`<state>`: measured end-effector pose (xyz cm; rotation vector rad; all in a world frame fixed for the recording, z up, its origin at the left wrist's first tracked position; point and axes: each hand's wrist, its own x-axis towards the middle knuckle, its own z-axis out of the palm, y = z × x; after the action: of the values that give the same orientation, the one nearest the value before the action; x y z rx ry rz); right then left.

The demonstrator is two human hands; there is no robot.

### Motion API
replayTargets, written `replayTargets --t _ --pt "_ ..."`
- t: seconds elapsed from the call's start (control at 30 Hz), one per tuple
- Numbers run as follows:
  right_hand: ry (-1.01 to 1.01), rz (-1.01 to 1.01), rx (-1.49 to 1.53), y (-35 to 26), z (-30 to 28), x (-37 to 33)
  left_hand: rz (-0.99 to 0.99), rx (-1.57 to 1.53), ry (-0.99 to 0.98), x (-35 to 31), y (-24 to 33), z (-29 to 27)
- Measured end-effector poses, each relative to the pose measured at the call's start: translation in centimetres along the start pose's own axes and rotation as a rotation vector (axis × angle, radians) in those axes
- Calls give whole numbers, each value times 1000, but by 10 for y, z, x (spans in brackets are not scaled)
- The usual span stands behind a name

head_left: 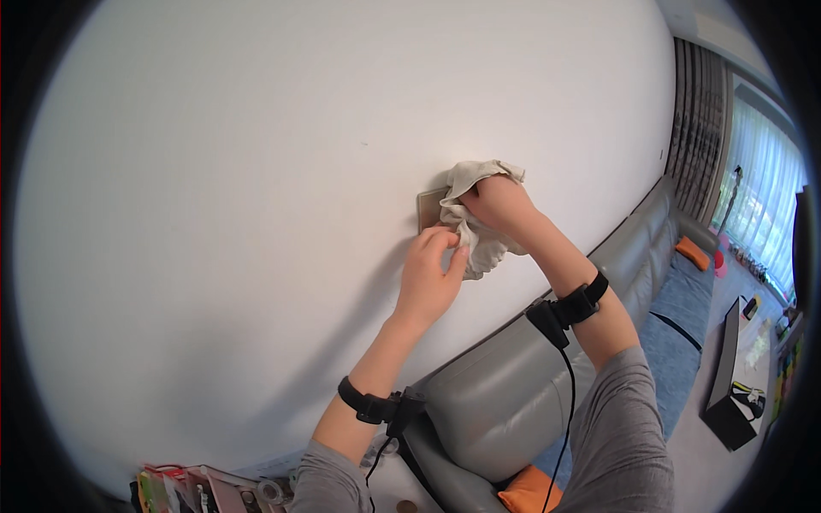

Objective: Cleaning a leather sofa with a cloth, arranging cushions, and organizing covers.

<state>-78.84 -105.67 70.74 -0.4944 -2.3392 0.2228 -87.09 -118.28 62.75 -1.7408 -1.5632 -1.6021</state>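
A crumpled off-white cloth (pixel 486 250) is bunched against the white wall, over the right part of a beige wall switch plate (pixel 429 210). My right hand (pixel 499 203) is closed on the upper part of the cloth, its fingertips partly hidden in the folds. Just below the plate, my left hand (pixel 431 272) has its thumb and fingers curled at the cloth's lower left edge, pinching it. The left side of the plate shows uncovered; the cloth hides the rest.
Below the wall stands a grey leather sofa (pixel 492 402) with blue seat covers and an orange cushion (pixel 530 491). Assorted items fill a shelf (pixel 218 489) at lower left. A low table (pixel 734 385) and a curtained window (pixel 759 175) lie right. Cables hang from black wrist straps.
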Motion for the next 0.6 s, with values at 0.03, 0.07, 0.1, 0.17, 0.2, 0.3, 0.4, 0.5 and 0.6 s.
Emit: replayTargets --t 0.03,0.07,0.1,0.17,0.2,0.3,0.4,0.5,0.6 --pt "1 -1 3 2 0 0 -21 5 -31 2 3 -1" --pt "16 27 17 4 0 0 -43 10 -61 3 6 -2" --pt "31 55 31 5 0 0 -43 13 -61 5 6 -3" --pt "63 44 53 5 -2 -1 -14 3 -67 4 8 -4" --pt "96 35 71 5 -3 -2 -16 6 -67 5 8 -6" --pt "105 34 84 7 -4 -1 -30 -1 -86 3 8 -7" --pt "188 44 -4 6 0 -3 12 -8 -103 -2 4 -11" --pt "299 130 -69 40 3 -9 4 -30 -141 -3 11 -11" --pt "294 260 365 67 -1 -27 -54 -79 -260 0 15 -11"
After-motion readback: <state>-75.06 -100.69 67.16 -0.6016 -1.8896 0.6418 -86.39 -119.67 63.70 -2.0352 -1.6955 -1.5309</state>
